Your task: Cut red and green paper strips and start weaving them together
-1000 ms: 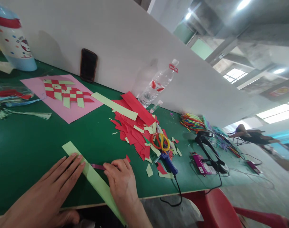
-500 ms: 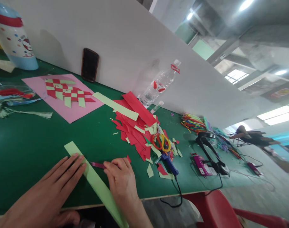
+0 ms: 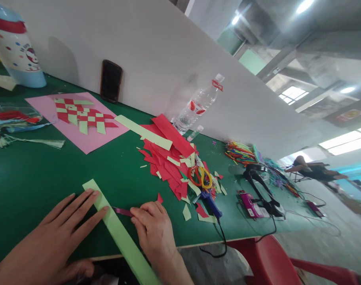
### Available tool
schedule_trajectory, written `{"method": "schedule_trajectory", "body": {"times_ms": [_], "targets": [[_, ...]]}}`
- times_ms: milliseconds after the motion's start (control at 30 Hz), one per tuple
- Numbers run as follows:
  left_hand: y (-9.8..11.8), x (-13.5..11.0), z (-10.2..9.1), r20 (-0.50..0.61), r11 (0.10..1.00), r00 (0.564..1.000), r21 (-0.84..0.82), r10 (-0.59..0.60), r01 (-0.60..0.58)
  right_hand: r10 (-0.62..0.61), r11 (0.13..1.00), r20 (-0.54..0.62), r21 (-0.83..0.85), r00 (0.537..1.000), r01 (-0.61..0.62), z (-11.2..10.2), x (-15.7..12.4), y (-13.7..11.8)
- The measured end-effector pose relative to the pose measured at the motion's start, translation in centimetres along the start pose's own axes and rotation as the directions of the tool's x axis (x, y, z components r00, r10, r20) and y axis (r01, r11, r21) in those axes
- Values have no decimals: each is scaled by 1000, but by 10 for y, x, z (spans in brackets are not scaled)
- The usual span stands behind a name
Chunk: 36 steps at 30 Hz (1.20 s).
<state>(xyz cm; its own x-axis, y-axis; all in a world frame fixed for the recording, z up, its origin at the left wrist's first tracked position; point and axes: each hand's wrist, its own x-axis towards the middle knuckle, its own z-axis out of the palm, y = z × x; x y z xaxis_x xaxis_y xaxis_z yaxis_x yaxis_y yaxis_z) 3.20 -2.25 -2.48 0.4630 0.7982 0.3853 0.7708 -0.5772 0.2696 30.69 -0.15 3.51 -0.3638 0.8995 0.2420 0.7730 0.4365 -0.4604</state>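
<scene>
A long light green paper strip (image 3: 118, 229) lies slantwise on the green table and runs off its front edge. My left hand (image 3: 60, 225) rests flat with fingers spread, its fingertips pressing on the strip's upper part. To the right, my right hand (image 3: 155, 225) is closed around a slim purple craft knife (image 3: 124, 212). The knife's thin tip points left and meets the strip's right edge near my left fingertips. Beyond the hands, a pink sheet (image 3: 90, 144) carries a woven red and green paper fish (image 3: 82, 114).
Red and green paper scraps (image 3: 165, 166) are heaped centre-right, with scissors (image 3: 202, 176) and a blue glue gun (image 3: 211, 206) on them. A plastic bottle (image 3: 195, 107), a phone (image 3: 111, 81) and a tumbler (image 3: 18, 51) stand by the white partition. A red chair (image 3: 266, 261) is below the table.
My left fingers have spread wider, and the hand has shifted slightly left on the strip. My right hand has moved slightly down with the knife. The strip's top end has shifted slightly.
</scene>
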Motion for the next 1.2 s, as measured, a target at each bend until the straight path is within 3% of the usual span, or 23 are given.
{"method": "schedule_trajectory", "body": {"times_ms": [433, 1200], "targets": [[-2, -1, 1, -7, 1000, 1000, 18, -8, 8, -39, 999, 29, -22, 999, 40, 1, 10, -6], [1, 2, 0, -24, 999, 1000, 38, 11, -10, -68, 996, -44, -61, 997, 66, 14, 15, -5]]}}
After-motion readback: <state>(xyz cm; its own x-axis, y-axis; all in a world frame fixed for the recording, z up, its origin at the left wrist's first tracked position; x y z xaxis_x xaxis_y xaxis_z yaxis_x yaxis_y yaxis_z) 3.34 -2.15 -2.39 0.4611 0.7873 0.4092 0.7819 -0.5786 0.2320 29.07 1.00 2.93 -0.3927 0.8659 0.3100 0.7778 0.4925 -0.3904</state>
